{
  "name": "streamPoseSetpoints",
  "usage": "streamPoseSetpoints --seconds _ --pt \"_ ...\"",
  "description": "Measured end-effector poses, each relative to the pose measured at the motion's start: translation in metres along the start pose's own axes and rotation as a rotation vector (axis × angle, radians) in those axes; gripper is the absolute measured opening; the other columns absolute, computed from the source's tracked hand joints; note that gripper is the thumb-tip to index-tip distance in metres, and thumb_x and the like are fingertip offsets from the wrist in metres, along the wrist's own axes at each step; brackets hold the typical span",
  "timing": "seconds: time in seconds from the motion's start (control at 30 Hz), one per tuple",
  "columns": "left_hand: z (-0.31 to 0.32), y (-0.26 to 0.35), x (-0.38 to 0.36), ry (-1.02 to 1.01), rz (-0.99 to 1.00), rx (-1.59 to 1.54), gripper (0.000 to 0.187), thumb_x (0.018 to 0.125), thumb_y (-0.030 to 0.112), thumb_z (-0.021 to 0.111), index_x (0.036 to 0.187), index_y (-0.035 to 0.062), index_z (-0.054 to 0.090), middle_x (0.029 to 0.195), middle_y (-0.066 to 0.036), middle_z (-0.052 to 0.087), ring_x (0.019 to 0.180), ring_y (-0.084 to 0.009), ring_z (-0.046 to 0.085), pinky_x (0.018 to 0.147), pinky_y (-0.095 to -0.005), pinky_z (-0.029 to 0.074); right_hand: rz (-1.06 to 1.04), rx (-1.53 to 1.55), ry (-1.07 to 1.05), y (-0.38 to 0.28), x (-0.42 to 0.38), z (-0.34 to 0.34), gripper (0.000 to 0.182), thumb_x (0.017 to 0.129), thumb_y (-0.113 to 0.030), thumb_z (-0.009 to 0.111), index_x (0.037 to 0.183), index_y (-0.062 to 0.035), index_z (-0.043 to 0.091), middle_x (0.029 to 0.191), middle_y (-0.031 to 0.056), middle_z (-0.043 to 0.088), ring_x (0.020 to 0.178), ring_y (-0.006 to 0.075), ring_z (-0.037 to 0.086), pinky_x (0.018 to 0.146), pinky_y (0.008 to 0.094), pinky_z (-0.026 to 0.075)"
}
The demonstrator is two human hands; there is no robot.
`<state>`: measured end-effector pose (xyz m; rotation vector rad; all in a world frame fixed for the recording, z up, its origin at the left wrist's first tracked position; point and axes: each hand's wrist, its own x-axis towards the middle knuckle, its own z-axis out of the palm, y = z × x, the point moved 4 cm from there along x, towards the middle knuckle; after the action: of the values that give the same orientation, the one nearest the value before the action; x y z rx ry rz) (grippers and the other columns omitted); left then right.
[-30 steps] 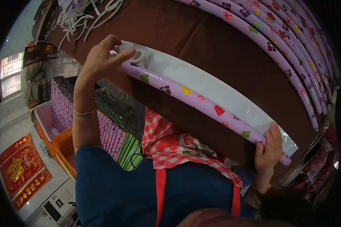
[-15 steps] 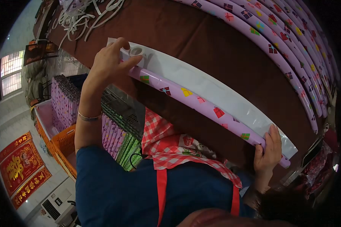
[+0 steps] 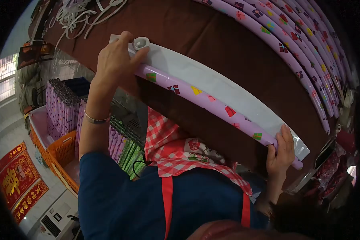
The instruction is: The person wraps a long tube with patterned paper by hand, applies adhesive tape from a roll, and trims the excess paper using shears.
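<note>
As we look down over the brown table (image 3: 180, 34), we see a lilac roll (image 3: 204, 96) printed with coloured gift boxes, lying slantwise in front of us between our two hands. Along its far side spreads a white sheet (image 3: 208, 80), its long outer edge resting on the table. Our left hand (image 3: 122, 60) is bent over the upper-left end, thumb and forefinger parted, with a small white ring (image 3: 147, 41) just beside the thumb; whether the other fingers grip the covered end, we cannot tell. Our right hand (image 3: 281, 151) clasps the roll near its opposite end, thumb on the near side and fingers reaching over to the sheet, and a short tip sticks out beyond it. Well apart from these, at the upper right, more lilac rolls (image 3: 273, 39) lie side by side on the table, and white ribbons (image 3: 74, 16) tangle at the upper left. Below our left arm, an orange basket (image 3: 62, 149) stands beside green rolls (image 3: 132, 160), and we wear a red-checked apron (image 3: 160, 130).
</note>
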<state>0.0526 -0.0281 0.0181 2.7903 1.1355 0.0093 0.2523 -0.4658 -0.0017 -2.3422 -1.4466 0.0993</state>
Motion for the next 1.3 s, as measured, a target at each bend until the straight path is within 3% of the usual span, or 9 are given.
streamPoseSetpoints --seconds 0.23,0.53,0.7,0.77,0.87,0.93,1.3 --pt "0.006 0.002 -0.001 0.057 0.015 0.017 0.044 0.088 0.048 0.064 0.108 0.0086 0.06 0.089 -0.02 0.07 0.083 -0.0418 0.068 0.071 -0.0493 0.052 0.003 -0.035 0.004 -0.001 0.002 -0.003 0.03 0.09 -0.018 0.062 0.112 0.0031 0.061 0.132 0.0233 0.059 0.122 0.0421 0.056 0.101 0.0487 0.045" --pt "0.006 0.008 -0.002 0.137 0.047 -0.005 0.043 0.088 0.048 0.063 0.105 0.009 0.06 0.084 -0.02 0.07 0.079 -0.0409 0.068 0.07 -0.0516 0.052 -0.048 -0.259 0.005 -0.018 0.01 0.004 0.03 0.087 -0.009 0.065 0.113 0.0032 0.061 0.132 0.0231 0.057 0.126 0.0417 0.052 0.105 0.0493 0.042" --pt "0.012 0.006 0.0 0.208 0.088 -0.029 0.042 0.087 0.047 0.065 0.1 0.0072 0.059 0.081 -0.02 0.07 0.077 -0.0395 0.069 0.067 -0.0508 0.053 -0.26 -0.059 0.017 -0.093 0.07 0.036 0.048 0.08 -0.018 0.075 0.119 0.0046 0.059 0.132 0.0251 0.056 0.124 0.0429 0.052 0.104 0.0487 0.043" --pt "0.015 0.005 0.001 0.229 0.058 -0.004 0.04 0.081 0.045 0.071 0.093 0.0084 0.062 0.079 -0.017 0.07 0.075 -0.0337 0.07 0.064 -0.0447 0.055 -0.355 0.012 -0.001 -0.128 0.105 0.051 0.051 0.078 -0.022 0.078 0.117 0.0049 0.059 0.13 0.0252 0.057 0.123 0.0419 0.053 0.104 0.0476 0.044" --pt "0.016 0.007 0.003 0.192 0.016 0.006 0.039 0.08 0.045 0.072 0.093 0.0093 0.063 0.08 -0.015 0.07 0.076 -0.0325 0.071 0.064 -0.0433 0.055 -0.412 0.029 0.007 -0.16 0.143 0.078 0.055 0.078 -0.027 0.078 0.118 0.0049 0.06 0.129 0.0244 0.058 0.123 0.0399 0.053 0.104 0.0458 0.045" --pt "0.016 0.006 0.003 0.194 0.021 -0.006 0.04 0.08 0.045 0.072 0.092 0.0089 0.063 0.08 -0.015 0.071 0.076 -0.0321 0.071 0.063 -0.0431 0.055 -0.39 -0.009 -0.026 -0.169 0.156 0.091 0.059 0.08 -0.028 0.078 0.125 0.0042 0.056 0.134 0.0212 0.056 0.128 0.0361 0.051 0.106 0.0431 0.044" --pt "0.004 0.001 0.0 0.175 0.061 -0.087 0.033 0.075 0.033 0.075 0.087 0.0052 0.061 0.077 -0.016 0.07 0.072 -0.0342 0.07 0.063 -0.0435 0.055 -0.401 -0.016 -0.018 -0.177 0.167 0.093 0.058 0.081 -0.034 0.077 0.119 0.0049 0.06 0.127 0.0222 0.06 0.122 0.0367 0.054 0.102 0.0428 0.046"
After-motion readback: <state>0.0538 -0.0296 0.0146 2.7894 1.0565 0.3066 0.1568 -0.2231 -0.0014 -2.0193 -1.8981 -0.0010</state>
